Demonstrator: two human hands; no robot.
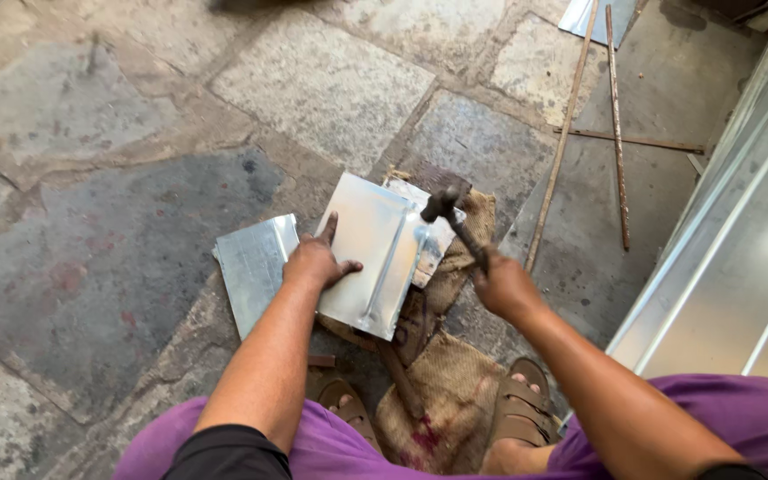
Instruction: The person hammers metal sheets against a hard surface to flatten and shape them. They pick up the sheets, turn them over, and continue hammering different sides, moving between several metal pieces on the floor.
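Sheet-metal piece (pixel 371 253) on burlap (pixel 455 391) looks thin, light, springy, sharp-edged; left hand (pixel 316 260) pins it flat, fingers spread; right hand (pixel 504 286) clamped on hammer (pixel 455 222).

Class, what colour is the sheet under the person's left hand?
Shiny silver-grey metal sheet, plain with a raised seam, seen best in the head view.

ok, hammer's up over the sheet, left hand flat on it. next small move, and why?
Probably bring the hammer down onto the raised ridge of the metal sheet. The right hand holds the hammer with its head above the ridge's upper end, and the left hand presses the sheet flat, fingers off to the side of the ridge, so the strike path looks free.
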